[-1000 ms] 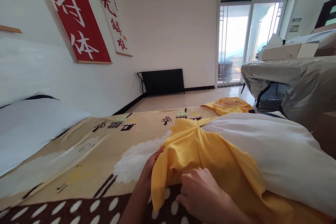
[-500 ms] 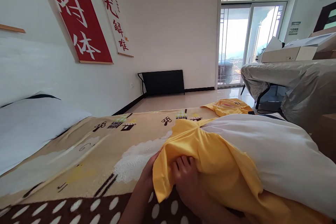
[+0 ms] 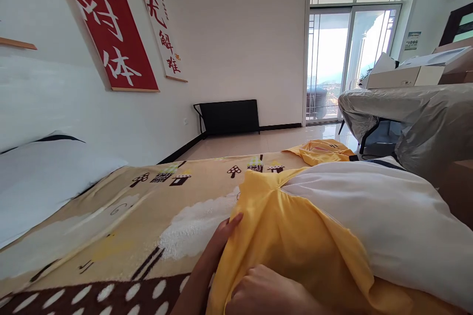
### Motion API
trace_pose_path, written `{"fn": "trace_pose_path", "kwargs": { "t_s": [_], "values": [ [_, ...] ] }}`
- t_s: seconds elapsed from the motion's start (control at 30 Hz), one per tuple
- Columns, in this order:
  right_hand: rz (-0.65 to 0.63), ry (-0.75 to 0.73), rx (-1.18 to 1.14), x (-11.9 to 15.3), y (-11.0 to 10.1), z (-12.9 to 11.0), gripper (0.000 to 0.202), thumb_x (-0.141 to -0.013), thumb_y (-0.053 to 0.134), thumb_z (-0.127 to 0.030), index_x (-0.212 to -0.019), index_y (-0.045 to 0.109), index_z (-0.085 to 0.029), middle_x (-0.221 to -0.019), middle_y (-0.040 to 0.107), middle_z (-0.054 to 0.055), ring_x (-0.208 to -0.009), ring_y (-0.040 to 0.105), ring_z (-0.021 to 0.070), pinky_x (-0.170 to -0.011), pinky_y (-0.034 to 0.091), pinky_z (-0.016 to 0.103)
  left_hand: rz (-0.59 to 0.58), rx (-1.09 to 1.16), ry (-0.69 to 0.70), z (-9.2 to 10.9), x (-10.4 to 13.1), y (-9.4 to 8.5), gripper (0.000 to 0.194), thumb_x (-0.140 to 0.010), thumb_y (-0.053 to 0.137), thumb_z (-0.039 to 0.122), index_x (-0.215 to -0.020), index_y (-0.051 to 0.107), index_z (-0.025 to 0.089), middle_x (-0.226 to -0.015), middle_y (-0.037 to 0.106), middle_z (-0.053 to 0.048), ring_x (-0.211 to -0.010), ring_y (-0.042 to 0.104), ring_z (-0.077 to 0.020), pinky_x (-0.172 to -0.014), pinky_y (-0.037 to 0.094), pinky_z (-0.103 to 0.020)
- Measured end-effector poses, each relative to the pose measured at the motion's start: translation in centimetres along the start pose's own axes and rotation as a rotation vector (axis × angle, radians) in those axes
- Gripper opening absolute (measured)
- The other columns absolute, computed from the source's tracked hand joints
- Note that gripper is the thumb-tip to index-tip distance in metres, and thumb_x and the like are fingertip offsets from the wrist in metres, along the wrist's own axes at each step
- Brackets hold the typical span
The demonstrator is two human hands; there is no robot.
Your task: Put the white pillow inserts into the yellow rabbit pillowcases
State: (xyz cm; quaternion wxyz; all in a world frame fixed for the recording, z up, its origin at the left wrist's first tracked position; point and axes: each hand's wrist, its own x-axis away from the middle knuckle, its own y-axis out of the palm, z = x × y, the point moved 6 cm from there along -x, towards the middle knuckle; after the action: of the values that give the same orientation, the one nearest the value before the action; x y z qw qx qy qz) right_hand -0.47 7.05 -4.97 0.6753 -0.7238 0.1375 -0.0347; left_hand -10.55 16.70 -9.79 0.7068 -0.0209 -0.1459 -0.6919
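A yellow cloth cover (image 3: 281, 236) lies on the bed, partly around a plump white pillow-like filling (image 3: 377, 211). The two meet at a gathered, puckered point near the filling's left tip. My left hand (image 3: 224, 234) is at the cover's left edge, thumb on top and the other fingers hidden beneath the cloth. Close to the bottom of the view, my right hand (image 3: 268, 291) is closed in a fist on the near edge of the cover. Between both hands the edge runs fairly taut.
A beige patterned blanket (image 3: 148, 216) with a brown dotted border covers the bed. Another yellow cloth (image 3: 320, 150) lies at the far edge. A white pillow (image 3: 48, 172) is on the left. Beyond stand a plastic-covered table (image 3: 414, 101) with boxes and a black folded frame (image 3: 231, 117).
My right hand has moved down toward me, drawing the cover's near edge with it. The raised, folded corner is now pulled flatter. My left thumb has come into sight on top of the cloth.
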Motion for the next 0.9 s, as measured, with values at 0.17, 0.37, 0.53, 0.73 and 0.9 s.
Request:
{"fn": "trace_pose_path", "kwargs": {
  "t_s": [0.17,0.37,0.53,0.73,0.9],
  "values": [
    [0.326,0.222,-0.289,1.1,-3.4,3.1,0.018,-0.089,0.048,-0.019,-0.084,0.065,-0.022,-0.083,0.070,-0.003,-0.073,0.061,0.0101,-0.065,0.039,0.019,-0.006,-0.009,0.033,0.3,-0.4,-0.3,0.030,-0.058,0.081,0.028,-0.078,0.066,0.011,-0.072,0.069,-0.006,-0.068,0.062,-0.0201,-0.066,0.047,-0.027],
    [0.506,0.683,-0.196,1.3,-2.6,7.8,0.011,-0.079,0.062,-0.027,-0.083,0.060,-0.017,-0.088,0.067,0.005,-0.087,0.058,0.0197,-0.078,0.039,0.028,-0.013,0.082,-0.003,0.5,0.2,-0.5,0.033,-0.056,0.081,0.035,-0.071,0.061,0.013,-0.067,0.064,-0.003,-0.066,0.058,-0.0163,-0.062,0.044,-0.025],
    [0.515,0.769,-0.370,0.8,-0.9,9.2,0.007,-0.081,0.054,-0.016,-0.081,0.061,-0.017,-0.079,0.069,0.003,-0.073,0.061,0.0147,-0.065,0.036,0.023,0.042,-0.120,-0.033,0.1,0.9,-0.6,0.044,-0.066,0.070,0.057,-0.068,0.058,0.014,-0.060,0.056,0.002,-0.058,0.049,-0.0134,-0.056,0.037,-0.024],
    [0.587,0.730,-0.434,1.1,-1.0,9.4,0.016,-0.084,0.057,-0.028,-0.072,0.056,-0.017,-0.067,0.063,0.000,-0.059,0.053,0.0109,-0.055,0.029,0.022,0.039,-0.443,0.065,1.3,1.3,-0.7,0.036,-0.072,0.066,0.051,-0.068,0.064,0.015,-0.070,0.059,-0.002,-0.072,0.052,-0.0170,-0.068,0.040,-0.025],
    [0.588,0.713,-0.529,1.0,-0.6,9.9,0.023,-0.082,0.057,-0.019,-0.061,0.049,-0.017,-0.059,0.054,-0.004,-0.053,0.043,0.0076,-0.052,0.024,0.020,-0.066,-0.505,0.128,1.4,0.7,-0.1,0.048,-0.076,0.057,0.059,-0.054,0.056,0.017,-0.050,0.049,0.000,-0.051,0.042,-0.0142,-0.051,0.031,-0.025]
  ]
}}
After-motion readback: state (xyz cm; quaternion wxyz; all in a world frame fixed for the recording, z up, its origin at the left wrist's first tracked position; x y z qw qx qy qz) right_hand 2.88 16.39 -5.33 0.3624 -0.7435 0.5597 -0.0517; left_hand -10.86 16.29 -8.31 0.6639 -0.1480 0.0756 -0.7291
